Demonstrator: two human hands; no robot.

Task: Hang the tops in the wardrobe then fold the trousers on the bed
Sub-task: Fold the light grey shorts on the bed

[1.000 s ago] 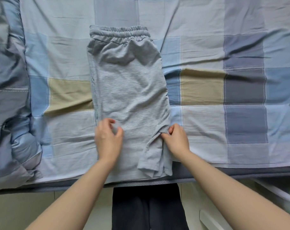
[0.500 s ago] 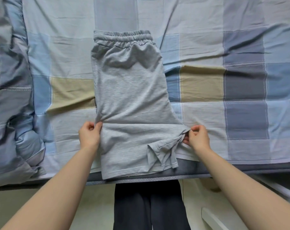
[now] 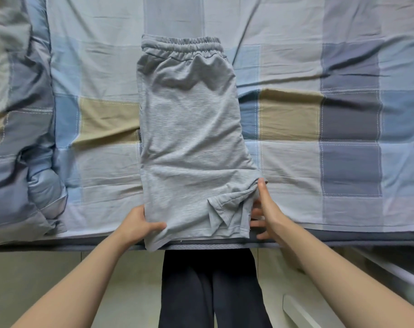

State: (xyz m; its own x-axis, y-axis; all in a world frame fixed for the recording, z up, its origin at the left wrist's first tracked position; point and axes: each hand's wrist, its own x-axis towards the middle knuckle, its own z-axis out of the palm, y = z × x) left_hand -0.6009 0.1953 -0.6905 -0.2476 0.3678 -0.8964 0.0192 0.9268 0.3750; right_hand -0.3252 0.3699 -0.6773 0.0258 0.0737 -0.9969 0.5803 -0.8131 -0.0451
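Note:
Grey trousers [image 3: 191, 129], short in the leg and folded lengthwise, lie on the checked bed sheet [image 3: 343, 162] with the elastic waistband at the far end. Their hem overhangs the bed's near edge. My left hand [image 3: 139, 223] grips the lower left corner, thumb on top and fingers underneath. My right hand [image 3: 267, 211] lies against the lower right edge with straight fingers pointing in under the bunched fabric and the thumb pointing up along it.
A rumpled blue-grey duvet [image 3: 16, 138] is heaped along the left side of the bed. My legs in dark trousers [image 3: 208, 292] stand against the bed's near edge on a pale floor. A white frame part [image 3: 300, 313] shows at the lower right.
Both hands slid down from the trousers' mid-sides to the hem corners. The right hand let go of its pinch and now lies flat against the edge.

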